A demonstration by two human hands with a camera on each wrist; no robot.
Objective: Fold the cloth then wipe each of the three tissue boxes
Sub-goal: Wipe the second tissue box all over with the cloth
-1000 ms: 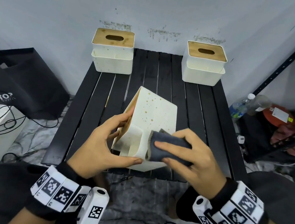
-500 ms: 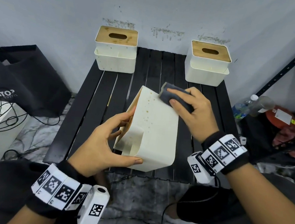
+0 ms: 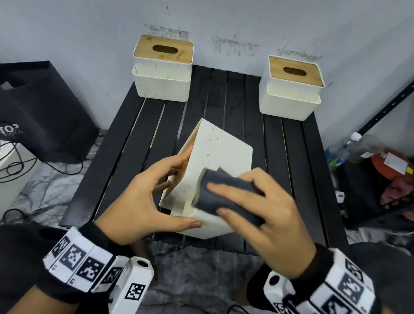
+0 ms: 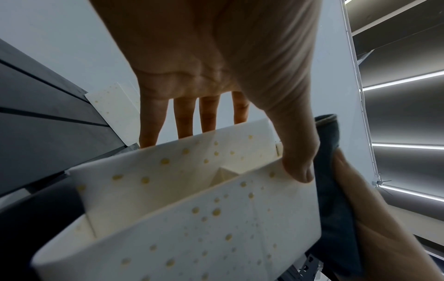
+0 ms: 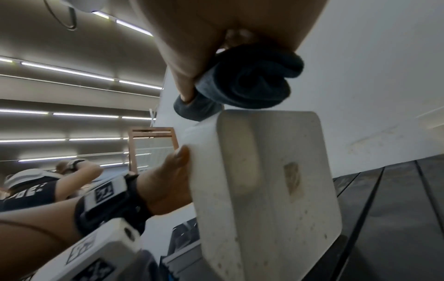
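At far left a black bag [image 3: 33, 108] sits on the floor beside the slatted black counter [image 3: 223, 94], at whose back stand the left box [image 3: 162, 71] and, well apart from it, the right box [image 3: 292, 91], both upright with wooden lids. At the counter's front the left hand [image 3: 144, 201] grips the tilted, yellow-spotted middle box [image 3: 216, 152], fingers on its wooden-lid side and thumb along its near lower edge. The right hand [image 3: 264, 212], fingers curled round the folded dark cloth [image 3: 224, 195], presses it against the box's upturned face near the front edge.
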